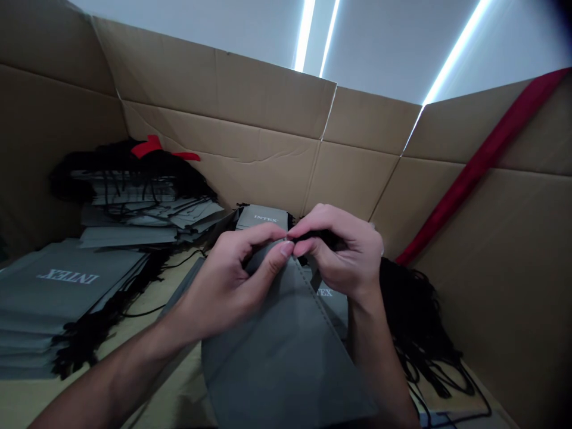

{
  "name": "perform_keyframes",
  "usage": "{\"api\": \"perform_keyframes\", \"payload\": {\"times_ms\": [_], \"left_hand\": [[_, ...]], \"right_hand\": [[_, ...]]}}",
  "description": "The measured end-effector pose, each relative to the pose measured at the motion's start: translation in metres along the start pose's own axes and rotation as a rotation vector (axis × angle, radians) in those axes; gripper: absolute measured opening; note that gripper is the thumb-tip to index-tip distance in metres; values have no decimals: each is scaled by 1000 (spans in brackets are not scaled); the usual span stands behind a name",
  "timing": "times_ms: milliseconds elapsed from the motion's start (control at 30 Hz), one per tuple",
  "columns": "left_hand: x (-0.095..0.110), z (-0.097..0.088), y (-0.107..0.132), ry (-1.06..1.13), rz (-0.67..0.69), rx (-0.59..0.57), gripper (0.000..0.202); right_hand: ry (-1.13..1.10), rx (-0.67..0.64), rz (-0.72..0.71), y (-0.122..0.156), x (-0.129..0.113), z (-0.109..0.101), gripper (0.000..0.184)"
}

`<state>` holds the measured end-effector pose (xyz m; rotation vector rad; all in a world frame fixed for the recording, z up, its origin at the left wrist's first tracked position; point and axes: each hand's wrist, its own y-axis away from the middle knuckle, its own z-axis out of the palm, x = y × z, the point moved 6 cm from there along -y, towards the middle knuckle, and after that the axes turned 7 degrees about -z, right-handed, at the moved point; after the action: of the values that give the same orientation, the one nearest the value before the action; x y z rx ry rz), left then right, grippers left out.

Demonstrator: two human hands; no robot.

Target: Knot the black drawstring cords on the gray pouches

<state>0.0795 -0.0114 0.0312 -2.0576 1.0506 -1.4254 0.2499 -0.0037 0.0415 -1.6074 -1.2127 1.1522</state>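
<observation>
A dark grey bag (277, 357) with a stitched seam down its right edge is held up in front of me. My left hand (241, 268) is closed, with thumb and forefinger pinching its top corner. My right hand (342, 244) is pinched too, and its fingertips meet the left ones at that corner. Whatever sits between the right fingertips is too small and too covered to make out. Something black shows in the shadow under the curled right fingers. Behind the right wrist lies another grey bag (330, 298) with partly hidden white lettering.
At left is a stack of grey INTEX bags (67, 280) with black cords. Behind it rises a pile of grey bags (143, 196) topped with cords and a red strip (152, 146). A black cord bundle (411, 310) lies right. Cardboard walls (250, 131) enclose the table (147, 333).
</observation>
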Motion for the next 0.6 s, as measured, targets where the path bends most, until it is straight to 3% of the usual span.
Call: {"api": "perform_keyframes", "payload": {"times_ms": [167,300,433,600], "left_hand": [[1,2,5,-96,82,29,18],[5,6,15,-218,278,213,10],[7,16,22,-273,452,339,17],[4,23,23,-270,478,393,22]], "right_hand": [[3,73,48,2,0,2,10],[-79,100,123,3,4,4,7],[-139,126,176,4,6,3,14],[-194,117,227,0,9,4,25]]}}
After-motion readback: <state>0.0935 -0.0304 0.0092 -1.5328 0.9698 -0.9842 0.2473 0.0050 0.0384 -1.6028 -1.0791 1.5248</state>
